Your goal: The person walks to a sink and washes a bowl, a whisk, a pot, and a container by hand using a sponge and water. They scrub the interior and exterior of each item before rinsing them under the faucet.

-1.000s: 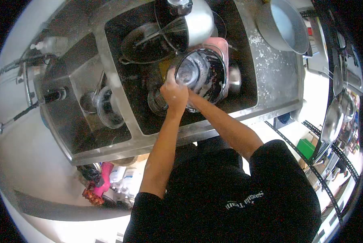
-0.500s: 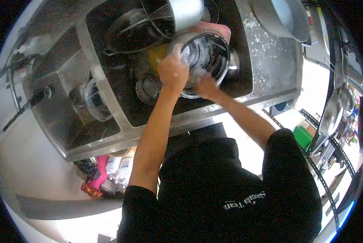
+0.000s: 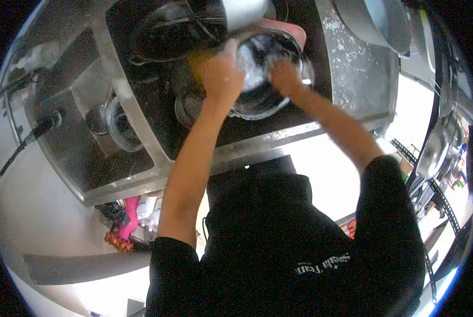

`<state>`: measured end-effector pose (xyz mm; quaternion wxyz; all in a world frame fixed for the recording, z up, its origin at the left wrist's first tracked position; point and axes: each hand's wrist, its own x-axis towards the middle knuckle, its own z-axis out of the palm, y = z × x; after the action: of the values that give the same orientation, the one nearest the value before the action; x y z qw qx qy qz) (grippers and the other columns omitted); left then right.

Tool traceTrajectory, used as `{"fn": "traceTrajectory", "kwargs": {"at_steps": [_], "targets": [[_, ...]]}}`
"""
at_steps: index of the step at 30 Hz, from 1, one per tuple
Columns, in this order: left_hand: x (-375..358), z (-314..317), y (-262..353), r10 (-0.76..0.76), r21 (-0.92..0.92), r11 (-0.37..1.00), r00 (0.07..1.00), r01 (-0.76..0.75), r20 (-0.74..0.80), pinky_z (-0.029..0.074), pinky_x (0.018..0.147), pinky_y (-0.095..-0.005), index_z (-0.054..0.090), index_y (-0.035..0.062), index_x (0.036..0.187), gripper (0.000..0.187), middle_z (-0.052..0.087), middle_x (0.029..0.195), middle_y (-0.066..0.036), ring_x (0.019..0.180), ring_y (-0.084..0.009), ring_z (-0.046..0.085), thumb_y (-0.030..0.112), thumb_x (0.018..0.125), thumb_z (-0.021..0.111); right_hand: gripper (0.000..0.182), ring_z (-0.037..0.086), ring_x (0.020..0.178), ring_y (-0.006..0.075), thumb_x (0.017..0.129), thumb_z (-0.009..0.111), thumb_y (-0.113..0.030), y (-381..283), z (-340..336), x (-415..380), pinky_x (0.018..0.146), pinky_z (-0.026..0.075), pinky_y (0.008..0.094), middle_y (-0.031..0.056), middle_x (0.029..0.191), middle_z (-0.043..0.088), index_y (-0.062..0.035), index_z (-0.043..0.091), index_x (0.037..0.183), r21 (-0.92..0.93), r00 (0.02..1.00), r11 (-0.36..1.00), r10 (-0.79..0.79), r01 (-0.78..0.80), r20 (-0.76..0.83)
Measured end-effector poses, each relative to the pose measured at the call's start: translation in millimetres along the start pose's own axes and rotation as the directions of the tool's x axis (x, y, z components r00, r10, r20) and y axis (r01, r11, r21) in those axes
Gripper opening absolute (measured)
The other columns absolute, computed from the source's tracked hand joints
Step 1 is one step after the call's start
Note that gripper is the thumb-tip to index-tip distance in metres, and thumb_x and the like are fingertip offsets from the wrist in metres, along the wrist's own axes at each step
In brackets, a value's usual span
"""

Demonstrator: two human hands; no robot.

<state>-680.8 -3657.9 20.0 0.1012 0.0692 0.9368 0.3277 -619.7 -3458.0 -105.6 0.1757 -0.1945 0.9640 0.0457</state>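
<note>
My left hand is closed on the left rim of a round metal bowl that tilts in the large sink basin. White suds coat the bowl's inside. Over the right part of its inside is my right hand, blurred by motion, so its fingers and anything in them cannot be made out. A pink tray-like thing lies behind the bowl, and something yellow shows beside my left hand. Close to my left wrist sits a small round metal strainer-like piece.
A large dark pan and a silver pot lie at the back of the basin. Left of the divider, a clear round container sits in the second basin. White bits speckle the right drainboard, near a big pot.
My right hand has moved up and to the right inside the bowl. The bowl's opening tilts differently, while my left hand keeps its hold on the rim.
</note>
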Motion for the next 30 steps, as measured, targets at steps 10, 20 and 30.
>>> {"fn": "traceTrajectory", "kwargs": {"at_steps": [10,20,30], "targets": [[-4,11,-9,0.062,-0.016,0.998,0.997,-0.063,-0.047,0.047,0.067,-0.0474,0.057,0.01,0.104,0.042,0.063,0.079,-0.021,0.072,-0.0388,0.061,0.003,0.063,0.056,0.028,0.062,0.081,0.039,0.083,0.046,-0.013,-15,8,-26,0.068,0.051,0.0495,0.0196,0.089,0.063,0.0007,0.057,0.106,0.089,0.99,0.988,-0.13,0.125,0.057],[4,15,-20,0.107,-0.105,0.988,0.994,-0.111,-0.038,0.049,0.068,-0.0467,0.057,0.0097,0.104,0.037,0.063,0.081,-0.021,0.074,-0.0379,0.062,0.003,0.068,0.055,0.042,0.06,0.086,0.0382,0.069,0.065,-0.022,-106,5,-17,0.075,0.05,0.0438,0.0241,0.093,0.061,-0.0004,0.058,0.103,0.743,0.931,0.567,0.283,-0.355,0.229],[7,12,-13,0.087,-0.03,0.996,0.993,-0.084,0.085,0.049,0.066,-0.0464,0.057,0.0105,0.105,0.037,0.063,0.078,-0.019,0.073,-0.0369,0.062,0.003,0.069,0.055,0.022,0.06,0.09,0.0307,0.082,0.049,-0.016,-5,-58,-6,0.075,0.05,0.0406,0.0138,0.09,0.063,-0.0085,0.067,0.093,0.06,0.958,0.984,0.149,-0.168,0.245]]}}
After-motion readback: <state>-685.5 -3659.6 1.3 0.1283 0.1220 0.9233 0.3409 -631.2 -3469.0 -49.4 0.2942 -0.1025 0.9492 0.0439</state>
